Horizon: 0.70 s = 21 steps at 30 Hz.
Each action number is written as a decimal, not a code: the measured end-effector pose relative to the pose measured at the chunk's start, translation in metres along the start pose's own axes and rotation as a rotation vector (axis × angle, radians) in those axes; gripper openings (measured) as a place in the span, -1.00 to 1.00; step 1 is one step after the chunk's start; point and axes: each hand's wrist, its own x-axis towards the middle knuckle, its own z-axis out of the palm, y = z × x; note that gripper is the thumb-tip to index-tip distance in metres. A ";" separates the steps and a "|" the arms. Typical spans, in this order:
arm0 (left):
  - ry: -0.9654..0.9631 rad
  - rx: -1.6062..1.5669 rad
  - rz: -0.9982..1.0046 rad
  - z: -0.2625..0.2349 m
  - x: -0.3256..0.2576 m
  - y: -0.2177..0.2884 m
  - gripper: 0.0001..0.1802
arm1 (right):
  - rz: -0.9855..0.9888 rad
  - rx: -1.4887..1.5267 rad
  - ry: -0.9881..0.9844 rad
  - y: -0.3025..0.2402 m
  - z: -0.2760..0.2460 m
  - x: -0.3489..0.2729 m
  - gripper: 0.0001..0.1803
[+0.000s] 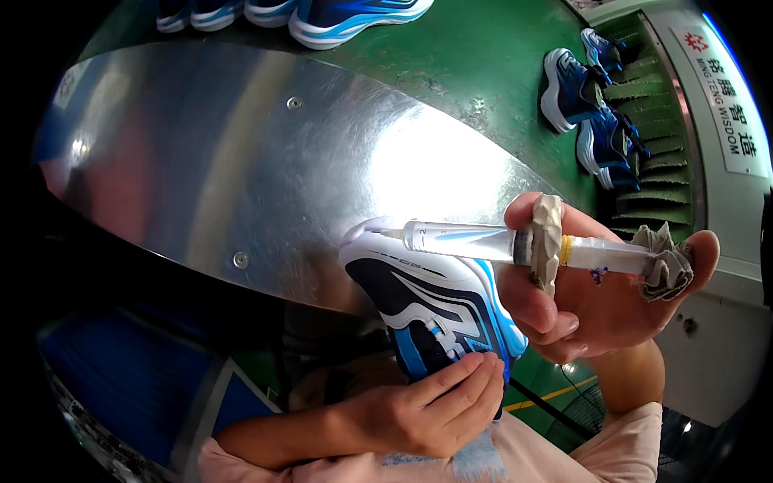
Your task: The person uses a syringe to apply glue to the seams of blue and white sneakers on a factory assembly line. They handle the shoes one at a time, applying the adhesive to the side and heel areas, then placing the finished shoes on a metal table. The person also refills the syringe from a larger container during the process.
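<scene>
A dark blue and white sports shoe [419, 278] with light blue trim is tilted on its side at the metal plate's near edge, its white sole edge up and its toe to the upper left. My left hand [443, 406] is closed round the shoe's upper near the laces. In my right hand [604, 314] lies a clear syringe [467, 241], its finger grip and plunger end wrapped in tan tape. Fingers hook the taped grip, and the thumb is at the plunger end. The syringe tip meets or nearly meets the sole edge by the toe; contact is hard to tell.
A shiny metal plate [266, 161] with screws lies over the green conveyor belt [475, 88]. Several matching shoes [354, 20] stand at the far side. More shoes [576, 88] sit at the right, by the green strip curtain [656, 137] of a grey machine [725, 338].
</scene>
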 end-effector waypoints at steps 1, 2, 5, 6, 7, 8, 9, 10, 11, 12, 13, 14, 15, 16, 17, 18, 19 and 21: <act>0.021 -0.009 -0.008 0.001 -0.001 0.000 -0.77 | 0.024 -0.005 0.015 -0.001 0.000 0.002 0.30; 0.024 -0.010 -0.003 0.002 -0.002 0.000 -0.77 | 0.048 -0.010 0.032 -0.002 0.001 0.004 0.29; 0.027 -0.013 0.008 0.002 -0.003 -0.002 -0.77 | 0.073 0.001 0.038 -0.005 -0.001 0.012 0.29; 0.026 -0.014 0.010 0.002 -0.003 -0.003 -0.77 | 0.073 -0.010 0.034 -0.006 0.000 0.015 0.29; 0.025 -0.015 0.011 0.002 -0.003 -0.003 -0.77 | 0.077 -0.031 0.040 -0.008 0.003 0.017 0.30; 0.025 -0.017 0.006 0.001 -0.004 -0.003 -0.76 | 0.080 -0.052 0.042 -0.009 0.005 0.019 0.30; 0.024 -0.019 0.000 0.001 -0.004 -0.003 -0.76 | 0.086 -0.084 0.052 -0.011 0.008 0.020 0.31; 0.023 -0.020 -0.007 0.001 -0.005 -0.002 -0.76 | 0.100 -0.118 0.090 -0.012 0.013 0.020 0.32; 0.032 -0.017 -0.014 0.001 -0.006 -0.002 -0.74 | 0.123 -0.185 0.176 -0.012 0.025 0.024 0.32; 0.042 -0.020 -0.013 0.002 -0.006 -0.002 -0.73 | 0.143 -0.269 0.295 -0.012 0.038 0.027 0.33; 0.052 -0.023 -0.013 0.003 -0.006 -0.002 -0.71 | 0.176 -0.345 0.403 -0.011 0.047 0.028 0.34; 0.055 -0.039 -0.012 0.003 -0.005 -0.001 -0.71 | 0.213 -0.421 0.495 -0.012 0.054 0.026 0.34; 0.058 -0.056 -0.011 0.003 -0.004 0.000 -0.71 | 0.258 -0.519 0.588 -0.013 0.058 0.020 0.35; 0.061 -0.075 -0.008 0.003 -0.003 0.000 -0.72 | 0.306 -0.605 0.671 -0.013 0.061 0.015 0.35; 0.038 -0.063 -0.017 0.001 -0.002 -0.001 -0.75 | 0.339 -0.665 0.715 -0.012 0.059 0.010 0.36; 0.014 -0.052 -0.025 -0.002 0.000 -0.002 -0.78 | 0.372 -0.630 0.725 -0.012 0.058 0.006 0.39; -0.009 -0.044 -0.031 -0.004 0.001 -0.002 -0.81 | 0.404 -0.594 0.737 -0.012 0.056 0.001 0.42; -0.010 -0.042 -0.045 -0.005 0.002 -0.001 -0.82 | 0.460 -0.518 0.771 -0.010 0.051 -0.015 0.49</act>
